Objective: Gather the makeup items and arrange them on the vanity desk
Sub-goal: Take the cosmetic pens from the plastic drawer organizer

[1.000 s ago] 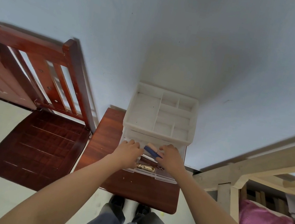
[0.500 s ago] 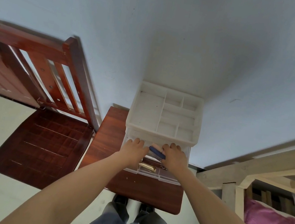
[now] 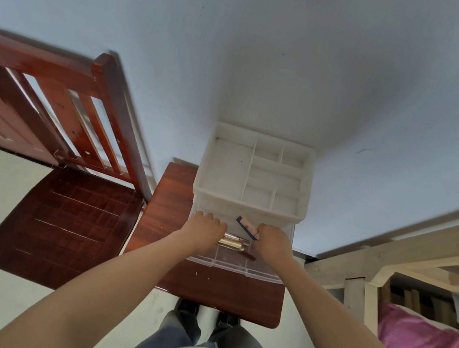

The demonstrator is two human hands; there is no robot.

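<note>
Left hand (image 3: 204,231): fingers curled inside clear plastic drawer (image 3: 232,265), grip cannot be told. Right hand (image 3: 271,241): fingers pinching dark-blue-edged flat compact (image 3: 247,227). Gold metallic tube (image 3: 233,245) between hands.

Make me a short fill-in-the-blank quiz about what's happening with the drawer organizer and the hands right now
1. Both hands, left hand and right hand, reach into the pulled-out clear ____ of the plastic organizer.
2. The organizer stands on a small ____-brown wooden table.
3. The divided tray on top of the organizer holds ____ items.
4. The wooden chair stands on the person's ____ side.

Missing words: drawer; reddish; no; left
</note>
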